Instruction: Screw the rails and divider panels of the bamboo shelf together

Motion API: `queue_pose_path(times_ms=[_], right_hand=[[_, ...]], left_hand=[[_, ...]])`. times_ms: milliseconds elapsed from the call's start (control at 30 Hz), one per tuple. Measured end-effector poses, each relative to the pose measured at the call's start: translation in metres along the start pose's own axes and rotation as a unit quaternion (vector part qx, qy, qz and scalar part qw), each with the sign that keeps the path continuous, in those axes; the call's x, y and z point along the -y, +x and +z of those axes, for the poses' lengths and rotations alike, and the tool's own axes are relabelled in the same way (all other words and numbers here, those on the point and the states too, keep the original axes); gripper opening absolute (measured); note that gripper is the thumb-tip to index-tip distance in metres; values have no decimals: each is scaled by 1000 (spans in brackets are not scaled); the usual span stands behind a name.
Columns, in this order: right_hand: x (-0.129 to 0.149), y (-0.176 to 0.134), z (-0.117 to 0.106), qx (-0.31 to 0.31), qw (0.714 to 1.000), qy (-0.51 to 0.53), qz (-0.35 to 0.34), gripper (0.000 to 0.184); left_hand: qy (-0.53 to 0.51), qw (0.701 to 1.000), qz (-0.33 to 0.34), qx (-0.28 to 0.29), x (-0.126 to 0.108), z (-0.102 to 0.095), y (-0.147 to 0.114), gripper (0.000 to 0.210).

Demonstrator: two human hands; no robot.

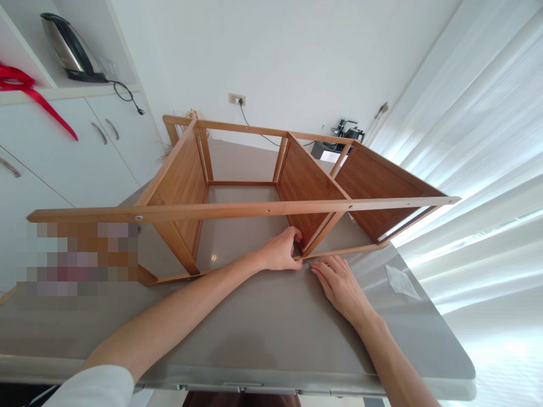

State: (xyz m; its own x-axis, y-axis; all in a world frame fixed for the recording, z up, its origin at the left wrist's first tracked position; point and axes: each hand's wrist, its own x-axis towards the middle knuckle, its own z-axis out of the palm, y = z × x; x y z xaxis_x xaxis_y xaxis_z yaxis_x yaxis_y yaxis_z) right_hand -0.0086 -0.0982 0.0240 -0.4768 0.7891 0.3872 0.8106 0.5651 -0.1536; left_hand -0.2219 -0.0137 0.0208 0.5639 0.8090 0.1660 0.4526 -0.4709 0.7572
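A wooden shelf unit [309, 206] lies on its side on the grey table [254, 316], with several brown shelf panels standing upright between its rails. My left hand [280, 250] is closed around the lower near rail, where the middle panel [307, 192] meets it. Its thumb is at the rail's near face and its fingers curl over behind. Just right of it, my right hand [337, 280] pinches a small metal piece [309, 264] against that rail at the joint. The piece is too small for me to tell its exact kind.
A clear plastic bag [401, 281] lies on the table at the right. Behind stand a wall socket [236, 99] with a cord and a black appliance [350, 133]. An electric kettle [72, 48] and red ribbon [38, 93] are at the left. White curtains [487, 169] hang right.
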Motion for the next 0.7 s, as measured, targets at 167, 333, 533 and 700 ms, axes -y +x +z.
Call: queue_pose_path(times_ms=[167, 333, 533, 700], right_hand=[[-1, -2, 3, 13, 999, -34, -3, 21], [1, -2, 2, 18, 999, -42, 7, 20], [1, -2, 3, 21, 999, -48, 14, 19], [1, -2, 5, 16, 998, -53, 14, 19]], left_hand=[[0, 1000, 4, 1, 0, 0, 0, 51], [4, 1000, -4, 3, -1, 0, 1, 51], [-2, 1000, 1, 0, 0, 1, 0, 51], [3, 1000, 1, -2, -1, 1, 0, 50]])
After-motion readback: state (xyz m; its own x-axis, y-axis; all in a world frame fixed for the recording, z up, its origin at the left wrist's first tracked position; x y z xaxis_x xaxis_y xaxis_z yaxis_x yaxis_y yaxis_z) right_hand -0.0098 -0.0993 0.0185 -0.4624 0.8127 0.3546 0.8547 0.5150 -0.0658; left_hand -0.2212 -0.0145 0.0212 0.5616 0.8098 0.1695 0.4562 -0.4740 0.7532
